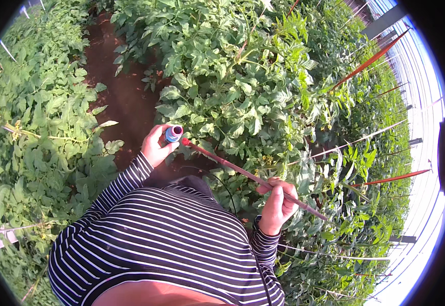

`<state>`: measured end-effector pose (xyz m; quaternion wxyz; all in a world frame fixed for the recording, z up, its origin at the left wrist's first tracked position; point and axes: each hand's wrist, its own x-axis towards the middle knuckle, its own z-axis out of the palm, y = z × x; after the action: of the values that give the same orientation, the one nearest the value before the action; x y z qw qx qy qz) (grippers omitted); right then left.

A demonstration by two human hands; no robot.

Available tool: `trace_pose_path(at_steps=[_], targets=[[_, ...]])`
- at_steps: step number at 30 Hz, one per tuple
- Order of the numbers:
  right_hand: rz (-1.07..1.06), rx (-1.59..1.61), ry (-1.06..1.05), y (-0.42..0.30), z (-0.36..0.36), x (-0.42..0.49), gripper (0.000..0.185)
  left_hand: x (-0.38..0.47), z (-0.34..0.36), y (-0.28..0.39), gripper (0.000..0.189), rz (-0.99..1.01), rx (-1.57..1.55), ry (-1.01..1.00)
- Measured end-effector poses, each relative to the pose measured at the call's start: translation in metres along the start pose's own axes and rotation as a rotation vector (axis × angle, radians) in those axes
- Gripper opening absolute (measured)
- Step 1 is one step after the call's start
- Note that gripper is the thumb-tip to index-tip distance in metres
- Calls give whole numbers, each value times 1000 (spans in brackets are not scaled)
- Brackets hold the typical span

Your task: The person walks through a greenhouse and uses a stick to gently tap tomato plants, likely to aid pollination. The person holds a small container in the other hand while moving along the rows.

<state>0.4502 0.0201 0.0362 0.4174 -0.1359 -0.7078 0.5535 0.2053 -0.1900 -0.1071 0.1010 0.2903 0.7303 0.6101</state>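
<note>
My left hand [158, 146] grips a small open bottle [172, 134] with a blue body and a pinkish rim; its dark mouth faces up. Between the fingers and thumb of my right hand [278, 204] is a thin reddish stick [232, 166]. The stick's red, blunt tip [185, 141] is just beside the bottle, on its right and outside the mouth. From there the stick slants down to the right, past my right hand. What the bottle contains cannot be made out.
Leafy tomato plants [222, 95] grow close in front and to the right. Another row of plants [42, 114] stands on the left, across a brown soil path [119, 91]. Strings [356, 142] and red ribbons [371, 61] run through the right-hand foliage. A thin black cable [226, 187] hangs near my waist.
</note>
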Motion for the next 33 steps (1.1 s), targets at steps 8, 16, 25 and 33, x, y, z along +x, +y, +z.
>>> trace_pose_path(at_steps=[8,16,25,33], targets=[[-238,52,460,-4,64,13,26,112,-41,0,49,108,-66,-160],[-512,-674,411,-35,150,119,20,161,-84,-12,51,188,-143,-354],[-453,-990,372,20,185,177,21,188,-123,-45,55,173,-183,-460],[-464,-1042,408,22,198,179,20,188,-138,-62,56,202,-214,-432]])
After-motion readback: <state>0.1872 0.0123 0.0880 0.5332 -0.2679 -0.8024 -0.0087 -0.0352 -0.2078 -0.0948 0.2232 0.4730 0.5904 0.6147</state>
